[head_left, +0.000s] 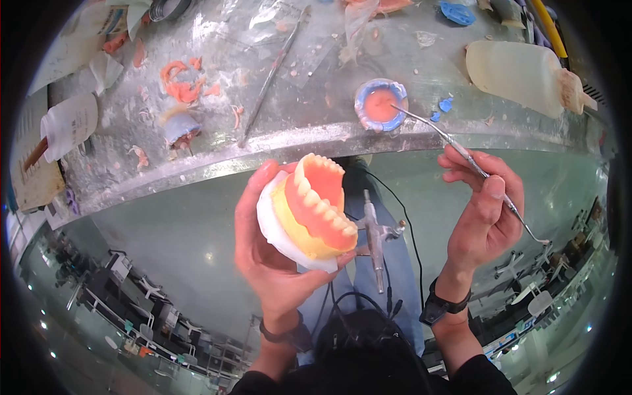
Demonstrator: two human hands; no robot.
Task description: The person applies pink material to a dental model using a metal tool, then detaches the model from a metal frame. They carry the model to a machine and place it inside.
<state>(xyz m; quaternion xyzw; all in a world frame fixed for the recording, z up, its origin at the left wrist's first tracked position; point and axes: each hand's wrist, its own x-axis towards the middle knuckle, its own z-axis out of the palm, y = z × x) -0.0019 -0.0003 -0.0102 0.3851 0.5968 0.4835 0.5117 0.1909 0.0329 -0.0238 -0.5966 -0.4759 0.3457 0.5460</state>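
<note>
My left hand (pixel 273 280) is wrapped round a dental model: a white plaster base (pixel 271 220), a yellow cast (pixel 296 234) and a pink denture base (pixel 332 197) set with a curved row of ivory teeth (pixel 308 196). A metal articulator arm (pixel 374 240) sticks out beside the model. Between thumb and fingers, my right hand (pixel 486 210) grips a slim metal dental wax tool (pixel 459 149) with a bent far end. Its upper tip reaches into a small blue-rimmed cup (pixel 359 104) of pink liquid (pixel 380 105) at the bench's front edge.
On the metal bench (pixel 303 99) lie pink scraps (pixel 179 84), a long thin metal tool (pixel 273 72), blue bits (pixel 446 104) and a small bluish-white cup (pixel 181 126). A translucent bottle (pixel 513 78) lies at right. Dark cables (pixel 411 237) hang near my legs.
</note>
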